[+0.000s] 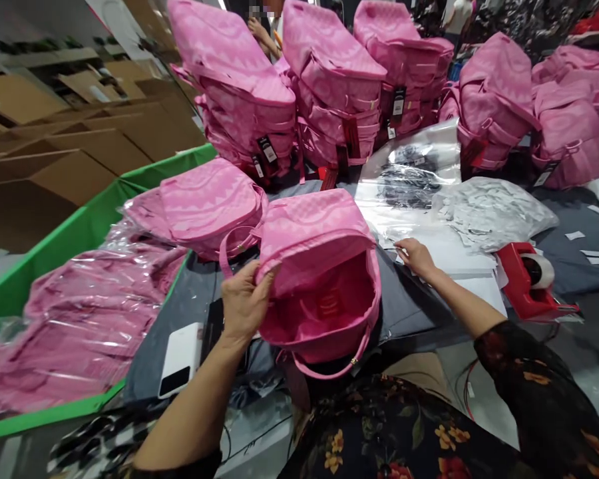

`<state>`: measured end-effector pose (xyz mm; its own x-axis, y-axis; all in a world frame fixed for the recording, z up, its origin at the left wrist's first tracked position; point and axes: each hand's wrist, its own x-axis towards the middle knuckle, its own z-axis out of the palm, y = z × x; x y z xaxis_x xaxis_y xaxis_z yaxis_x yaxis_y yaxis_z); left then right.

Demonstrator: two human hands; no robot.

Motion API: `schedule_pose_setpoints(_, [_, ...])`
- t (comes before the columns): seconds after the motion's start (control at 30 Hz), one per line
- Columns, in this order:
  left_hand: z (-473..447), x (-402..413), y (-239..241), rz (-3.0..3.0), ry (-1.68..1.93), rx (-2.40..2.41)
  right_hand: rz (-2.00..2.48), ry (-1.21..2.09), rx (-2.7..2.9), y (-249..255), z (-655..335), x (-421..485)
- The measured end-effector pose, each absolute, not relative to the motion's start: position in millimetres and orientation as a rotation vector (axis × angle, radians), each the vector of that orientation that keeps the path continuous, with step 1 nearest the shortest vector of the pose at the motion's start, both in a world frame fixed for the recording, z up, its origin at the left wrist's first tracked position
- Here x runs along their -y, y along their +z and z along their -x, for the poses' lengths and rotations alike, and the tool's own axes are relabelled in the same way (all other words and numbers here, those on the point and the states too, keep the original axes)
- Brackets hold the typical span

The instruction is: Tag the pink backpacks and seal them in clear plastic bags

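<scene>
the fingers of our left hand (244, 303) are closed on the left edge of one open pink backpack (317, 273), thumb at the rim of its mouth; the fingers of our right hand (416, 258) are drawn together at the tips, and we cannot tell whether something thin sits between them. the backpack lies on the counter (576, 273) right under the left fingers, and to the left of the right ones, apart from them. near the right hand we have white papers (472, 286), one clear plastic bag with dark contents (412, 173), one clear bag of small white pieces (494, 209) and one red tape dispenser (516, 279). to the left we count one white device (180, 359) and one closed pink backpack (212, 203). beyond, at least five standing pink backpacks (334, 86) form a row. a green-edged bin (144, 174) holds plastic-wrapped pink bags (90, 319), too overlapped for us to count.
</scene>
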<state>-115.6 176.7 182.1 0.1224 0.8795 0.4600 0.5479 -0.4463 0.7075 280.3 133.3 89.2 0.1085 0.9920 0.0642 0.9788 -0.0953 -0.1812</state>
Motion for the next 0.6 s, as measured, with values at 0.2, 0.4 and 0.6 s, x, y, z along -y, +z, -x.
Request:
schedule_pose_setpoints(0.2, [123, -154, 175, -2.121, 1.114, -1.411, 2.58, 0.183, 2.064, 83, -297, -196])
schedule_pose_setpoints(0.4, [135, -153, 164, -2.136, 1.046, -1.356, 2.594, 0.137, 2.147, 74, -283, -200])
schedule_pose_setpoints(0.6, [127, -156, 170, -2.142, 1.08, -1.338, 2.665, 0.078, 2.08, 82, -282, -185])
